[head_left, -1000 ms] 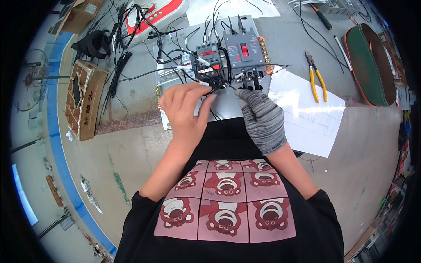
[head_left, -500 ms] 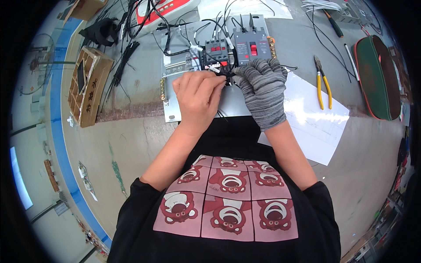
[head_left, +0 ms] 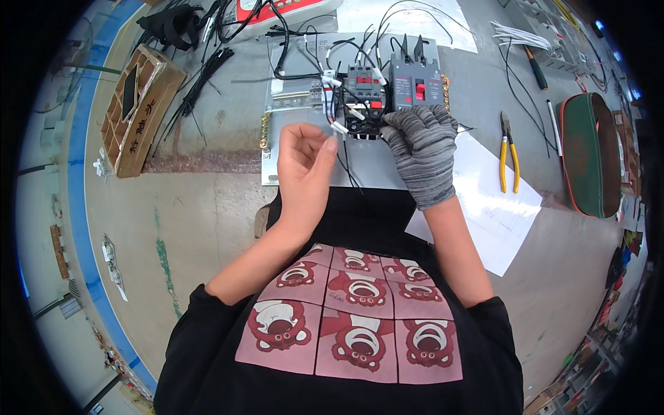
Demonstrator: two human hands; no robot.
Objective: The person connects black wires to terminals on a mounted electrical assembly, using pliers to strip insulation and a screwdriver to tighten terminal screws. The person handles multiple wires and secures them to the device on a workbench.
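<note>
A metal mounting plate (head_left: pixel 290 149) lies on the bench with a contactor (head_left: pixel 364 90), a larger grey circuit breaker (head_left: pixel 415 86) with a red switch, and black wires with white sleeves. My right hand (head_left: pixel 422 155), in a grey knitted glove, is closed at the contactor's lower right, its fingertips pinching a black wire. Those fingertips partly hide the wire's end. My left hand (head_left: pixel 303 169) is bare and hovers over the plate's lower left. Its fingers curl loosely, apart from the thumb, with nothing between them. Loose wire ends (head_left: pixel 351 169) hang down beside its thumb.
Yellow-handled pliers (head_left: pixel 510 155) lie on the right, near a white paper sheet (head_left: pixel 491 200). A green pouch (head_left: pixel 588 155) stands farther right. On the left are a divided cardboard box (head_left: pixel 142 114) and a bundle of black cable ties (head_left: pixel 200 83). A screwdriver (head_left: pixel 536 68) lies far right.
My left hand has drawn back from the contactor and its fingers have parted from the thumb. The right hand stays at the contactor's lower right. The whole view has shifted slightly.
</note>
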